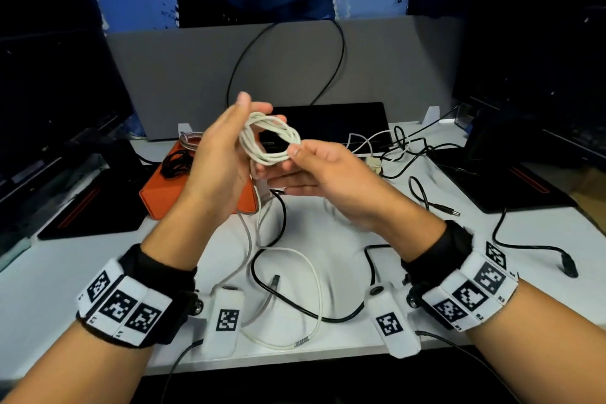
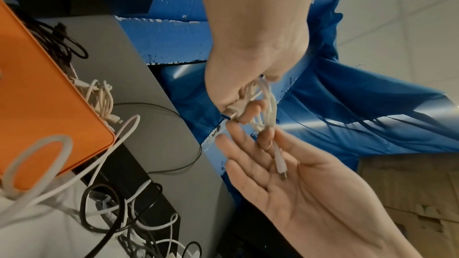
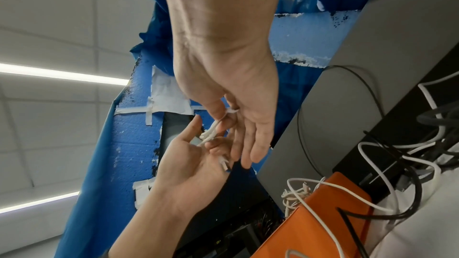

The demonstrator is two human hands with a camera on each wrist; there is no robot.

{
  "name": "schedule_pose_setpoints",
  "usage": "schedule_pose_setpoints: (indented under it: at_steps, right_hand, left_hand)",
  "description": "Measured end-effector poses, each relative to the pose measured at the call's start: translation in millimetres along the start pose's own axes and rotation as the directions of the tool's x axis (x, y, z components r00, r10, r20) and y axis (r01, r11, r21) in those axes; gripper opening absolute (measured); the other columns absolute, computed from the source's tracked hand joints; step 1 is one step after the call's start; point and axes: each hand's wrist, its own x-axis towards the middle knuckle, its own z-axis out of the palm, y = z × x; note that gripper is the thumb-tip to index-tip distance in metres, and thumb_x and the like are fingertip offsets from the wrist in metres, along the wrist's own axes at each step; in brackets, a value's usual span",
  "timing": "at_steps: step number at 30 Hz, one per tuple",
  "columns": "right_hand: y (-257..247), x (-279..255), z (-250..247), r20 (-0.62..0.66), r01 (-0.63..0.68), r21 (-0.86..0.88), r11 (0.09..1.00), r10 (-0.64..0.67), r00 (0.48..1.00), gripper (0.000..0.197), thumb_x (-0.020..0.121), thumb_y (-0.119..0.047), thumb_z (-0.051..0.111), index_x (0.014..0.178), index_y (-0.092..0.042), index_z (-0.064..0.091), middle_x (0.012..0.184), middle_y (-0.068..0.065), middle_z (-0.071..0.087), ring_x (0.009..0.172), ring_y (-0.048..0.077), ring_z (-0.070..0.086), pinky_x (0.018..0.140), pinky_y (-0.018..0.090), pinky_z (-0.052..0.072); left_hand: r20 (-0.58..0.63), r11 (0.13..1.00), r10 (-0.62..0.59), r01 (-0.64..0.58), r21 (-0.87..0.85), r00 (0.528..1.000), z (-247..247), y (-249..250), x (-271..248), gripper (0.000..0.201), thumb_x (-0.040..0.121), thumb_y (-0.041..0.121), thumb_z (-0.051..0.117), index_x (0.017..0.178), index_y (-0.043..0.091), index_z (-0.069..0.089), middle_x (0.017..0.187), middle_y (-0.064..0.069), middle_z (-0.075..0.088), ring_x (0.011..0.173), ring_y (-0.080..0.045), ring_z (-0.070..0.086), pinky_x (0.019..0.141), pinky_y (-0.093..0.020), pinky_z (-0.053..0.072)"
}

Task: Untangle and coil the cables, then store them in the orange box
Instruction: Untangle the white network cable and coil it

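Note:
Above the desk, both hands hold a white cable coil [image 1: 272,138] between them. My left hand [image 1: 244,115] stands palm-in with straight fingers, its thumb pinching the coil [image 2: 268,105]; one plug end [image 2: 282,166] lies across that palm. From the right, my right hand [image 1: 288,166] pinches the coil's near side with its thumb, and its fingers [image 2: 248,109] curl round a USB plug. The orange box [image 1: 170,197] sits behind the left hand, with coiled black and white cables inside. A loose white cable [image 1: 316,289] and a black cable [image 1: 295,302] lie on the desk below.
A tangle of white and black cables [image 1: 393,147] lies at the back right by a black slab [image 1: 328,121]. A black lead with a barrel plug [image 1: 442,208] and another black cable [image 1: 541,249] lie to the right. Dark monitors flank the desk; a grey partition [image 1: 196,75] stands behind.

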Motion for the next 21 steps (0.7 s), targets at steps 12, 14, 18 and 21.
schedule_pose_setpoints:
  at_steps: [12, 14, 18, 21]
  right_hand:
    - [-5, 5, -20, -0.129, -0.024, 0.125, 0.992, 0.04, 0.991, 0.029, 0.111, -0.026, 0.043, 0.09, -0.012, 0.056, 0.1, 0.017, 0.078, 0.091, 0.034, 0.077, 0.088, 0.045, 0.06]
    - [-4, 5, -19, -0.136, -0.033, 0.127, 0.991, 0.05, 0.989, 0.029, 0.111, -0.025, 0.043, 0.089, -0.012, 0.056, 0.095, 0.015, 0.078, 0.089, 0.033, 0.078, 0.086, 0.042, 0.06]
    - [-4, 5, -18, -0.134, -0.032, 0.106, 0.994, 0.046, 0.99, 0.027, 0.111, -0.026, 0.044, 0.091, -0.012, 0.056, 0.103, 0.019, 0.078, 0.094, 0.035, 0.077, 0.091, 0.045, 0.059]
    - [-3, 5, -19, -0.147, -0.013, 0.122, 0.992, 0.031, 0.989, 0.023, 0.111, -0.025, 0.044, 0.105, -0.007, 0.056, 0.11, 0.024, 0.075, 0.095, 0.035, 0.077, 0.093, 0.046, 0.059]
  left_hand:
    - [0.167, 0.893, -0.07, -0.013, 0.45, 0.984, -15, 3, 3, 0.033, 0.095, 0.0, 0.056, 0.096, 0.022, 0.081, 0.1, -0.009, 0.078, 0.093, -0.022, 0.068, 0.088, -0.039, 0.051]
    - [0.177, 0.884, -0.084, -0.008, 0.468, 0.981, -18, 6, 4, 0.027, 0.091, 0.011, 0.058, 0.1, 0.02, 0.081, 0.102, -0.013, 0.076, 0.092, -0.026, 0.06, 0.088, -0.044, 0.046]
    - [0.206, 0.851, -0.11, -0.015, 0.524, 0.972, -22, 11, 4, 0.04, 0.09, 0.049, 0.068, 0.086, 0.009, 0.073, 0.079, -0.01, 0.063, 0.073, -0.019, 0.055, 0.078, -0.036, 0.043]
    - [0.194, 0.817, -0.124, -0.011, 0.576, 0.973, -20, 7, 3, 0.042, 0.09, 0.051, 0.07, 0.065, 0.018, 0.063, 0.069, -0.014, 0.057, 0.067, -0.023, 0.05, 0.074, -0.038, 0.041]
